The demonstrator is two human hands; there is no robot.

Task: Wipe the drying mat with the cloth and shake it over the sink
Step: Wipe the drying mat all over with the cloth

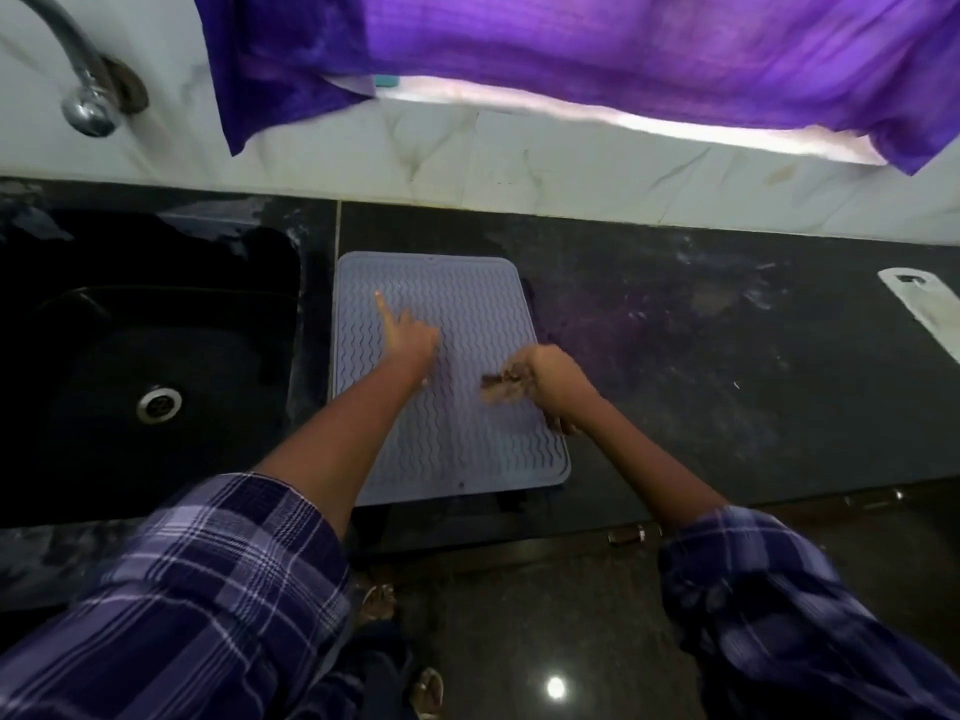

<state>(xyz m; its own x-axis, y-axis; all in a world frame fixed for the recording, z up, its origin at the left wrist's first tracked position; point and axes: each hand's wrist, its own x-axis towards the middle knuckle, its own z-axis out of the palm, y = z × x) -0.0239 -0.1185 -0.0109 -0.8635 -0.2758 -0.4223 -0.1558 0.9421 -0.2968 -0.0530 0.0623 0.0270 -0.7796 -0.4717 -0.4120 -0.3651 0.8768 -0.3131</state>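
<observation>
A grey ribbed drying mat (467, 304) lies flat on the dark counter, just right of the sink (156, 324). My left hand (410, 335) rests on the mat's upper left part, forefinger stretched out, the other fingers curled, holding nothing. My right hand (550, 376) is over the mat's right side, closed around a small brownish cloth (501, 389) that is blurred and touches the mat. The mat's front edge overhangs the counter edge slightly.
A black sink with a metal drain (158, 404) and a chrome tap (85, 103) lies to the left. A purple curtain (571, 54) hangs over the white tiled wall. A white flat object (924, 304) lies at the counter's far right. Dark counter (701, 366) stretches right.
</observation>
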